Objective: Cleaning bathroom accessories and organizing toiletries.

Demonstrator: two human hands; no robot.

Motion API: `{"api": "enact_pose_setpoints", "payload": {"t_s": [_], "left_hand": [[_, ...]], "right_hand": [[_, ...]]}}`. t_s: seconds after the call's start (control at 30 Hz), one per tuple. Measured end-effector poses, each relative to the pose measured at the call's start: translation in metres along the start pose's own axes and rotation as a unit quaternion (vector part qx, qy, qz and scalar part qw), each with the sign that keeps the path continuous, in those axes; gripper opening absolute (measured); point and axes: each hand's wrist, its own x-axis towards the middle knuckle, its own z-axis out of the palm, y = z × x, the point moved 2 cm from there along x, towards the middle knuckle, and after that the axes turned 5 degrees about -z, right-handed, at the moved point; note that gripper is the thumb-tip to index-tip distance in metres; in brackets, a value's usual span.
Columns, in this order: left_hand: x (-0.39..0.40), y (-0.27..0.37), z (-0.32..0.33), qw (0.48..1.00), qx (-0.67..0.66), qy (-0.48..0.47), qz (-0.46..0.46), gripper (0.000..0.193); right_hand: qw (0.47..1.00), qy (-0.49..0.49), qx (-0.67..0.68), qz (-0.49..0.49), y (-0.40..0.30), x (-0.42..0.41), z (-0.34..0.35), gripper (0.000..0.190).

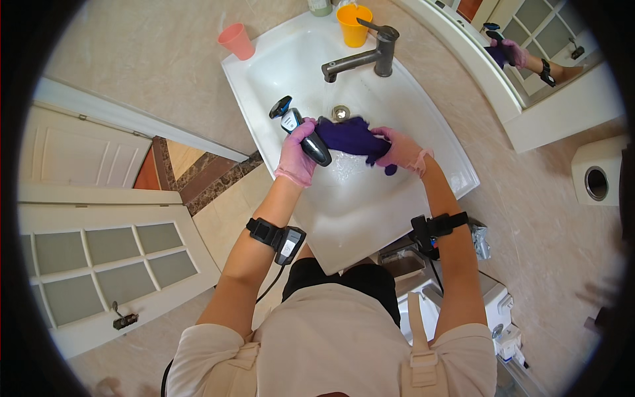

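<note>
My left hand [297, 155], in a pink glove, is closed around an electric rotary shaver [313, 147] whose blue-edged head part tilts out to the upper left. A dark purple cloth [347, 135] stretches across from beside the shaver to my right hand [397, 148], also gloved in pink, which grips its right end. Both hands are above the white washbasin [367, 198]. Behind the cloth lies the metal drain [341, 113], and a thin stream of water falls from the dark grey faucet [354, 64] near it.
A pink cup [237, 41] and a yellow cup [354, 27] stand on the basin's back edge, beside a bottle [320, 7]. A mirror cabinet [550, 114] juts out at the upper right. A glazed white door [114, 268] is at the left.
</note>
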Motion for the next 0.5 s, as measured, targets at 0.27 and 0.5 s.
{"api": "enact_pose_setpoints", "payload": {"t_s": [0.27,0.5], "left_hand": [[-0.021,-0.016,-0.003,0.976,0.156,-0.144,-0.056,0.022],[-0.029,0.009,-0.015,0.990,0.104,-0.084,-0.041,0.023]], "right_hand": [[0.979,0.083,-0.079,-0.170,-0.013,0.030,0.075,0.096],[0.967,-0.047,0.226,-0.111,-0.026,0.017,0.072,0.060]]}}
